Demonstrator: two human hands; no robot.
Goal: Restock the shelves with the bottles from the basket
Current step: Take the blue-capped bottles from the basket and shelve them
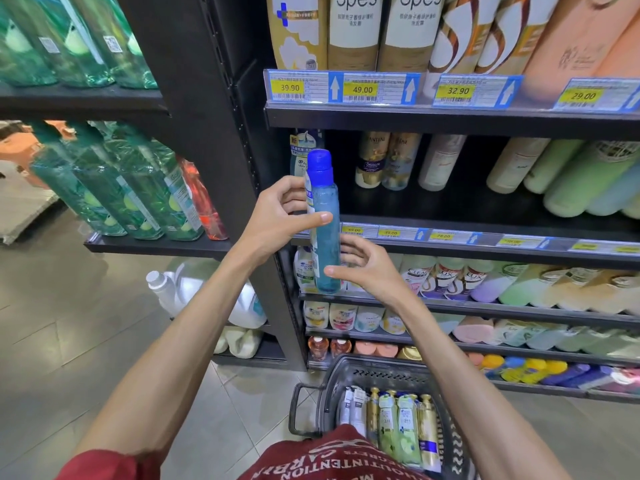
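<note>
As L hand (277, 216) grips blue bottle (326, 199), R hand (369, 270) holds base.

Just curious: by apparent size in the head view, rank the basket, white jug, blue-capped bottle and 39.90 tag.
1. basket
2. white jug
3. blue-capped bottle
4. 39.90 tag
Jug versus bottle is unsure: the bottle is nearer.

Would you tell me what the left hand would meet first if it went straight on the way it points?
Probably the white bottle at the left end of the shelf, just behind the blue-capped bottle the left hand grips; depth is unclear.
</note>
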